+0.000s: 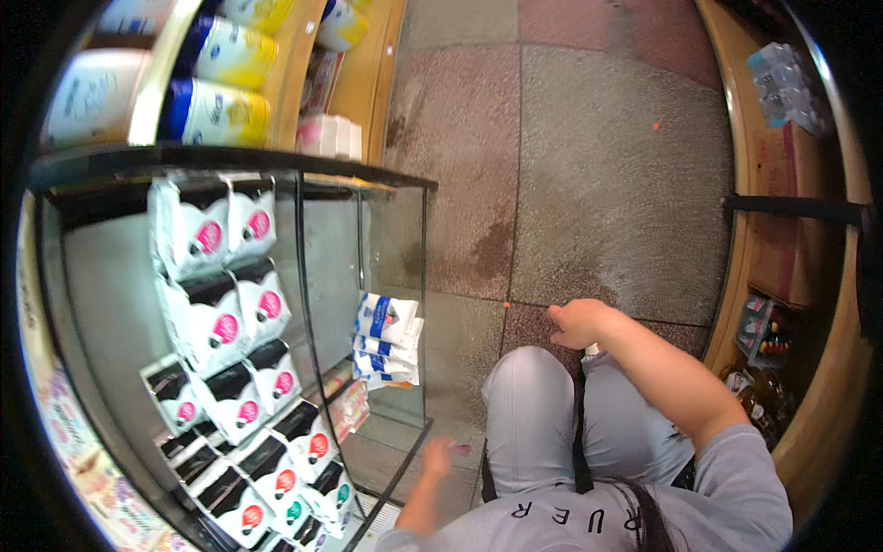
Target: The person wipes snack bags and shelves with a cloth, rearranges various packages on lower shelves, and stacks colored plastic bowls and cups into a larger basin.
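Observation:
Above the right knee, my right hand [581, 323] hangs with its fingers bent downward; whether it holds anything cannot be made out. My left hand [436, 457] is blurred, low beside the black-framed display rack, and a small pinkish thing [459, 450] shows at its fingers; whether it is gripped is unclear. White and black packets with pink round marks [224, 330] stand in stacked rows on the rack to the left. Several white and blue packets [386, 338] hang or stand at the rack's near side, above my left hand.
The rack's black metal frame [307, 276] rises close on the left. Blue, white and yellow packages [224, 114] fill wooden shelves behind it. On the right runs a wooden shelf with bottles in clear wrap [786, 86], a cardboard box [779, 255] and a clear pack [764, 331]. Stone floor tiles [614, 172] lie between.

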Available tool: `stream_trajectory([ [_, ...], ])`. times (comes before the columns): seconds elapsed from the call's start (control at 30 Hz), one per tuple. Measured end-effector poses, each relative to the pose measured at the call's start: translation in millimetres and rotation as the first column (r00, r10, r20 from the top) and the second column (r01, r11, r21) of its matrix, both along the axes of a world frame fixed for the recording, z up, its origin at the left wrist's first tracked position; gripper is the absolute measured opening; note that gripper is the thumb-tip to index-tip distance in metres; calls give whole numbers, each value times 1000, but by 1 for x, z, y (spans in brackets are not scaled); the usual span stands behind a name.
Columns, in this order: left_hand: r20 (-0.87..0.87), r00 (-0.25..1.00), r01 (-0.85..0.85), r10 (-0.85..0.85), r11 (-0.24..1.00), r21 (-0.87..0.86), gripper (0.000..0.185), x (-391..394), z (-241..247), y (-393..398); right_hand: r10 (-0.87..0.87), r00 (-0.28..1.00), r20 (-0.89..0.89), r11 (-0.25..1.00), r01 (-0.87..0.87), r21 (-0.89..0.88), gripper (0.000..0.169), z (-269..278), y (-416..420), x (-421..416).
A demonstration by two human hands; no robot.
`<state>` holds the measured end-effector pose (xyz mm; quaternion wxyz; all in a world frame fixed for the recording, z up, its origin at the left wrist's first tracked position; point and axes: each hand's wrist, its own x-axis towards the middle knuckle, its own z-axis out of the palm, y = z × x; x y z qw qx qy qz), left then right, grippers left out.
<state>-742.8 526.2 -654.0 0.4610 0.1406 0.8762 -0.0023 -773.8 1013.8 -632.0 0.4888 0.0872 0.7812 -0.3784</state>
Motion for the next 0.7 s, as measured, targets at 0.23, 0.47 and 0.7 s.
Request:
stream_trajectory([
  [0.23,-111,958,-211,266,908,361,36,-77,78,131,-305,949,-76,931,314,187,28,13,-15,47],
  [0.47,623,395,-909,675,189,371,38,-104,212,293,-780,581,-230,610,789,-73,20,70,-55,138],
  [0.7,942,-12,-996,335,-85,17,33,-78,393,376,-808,547,-221,554,832,34,23,227,6,175],
])
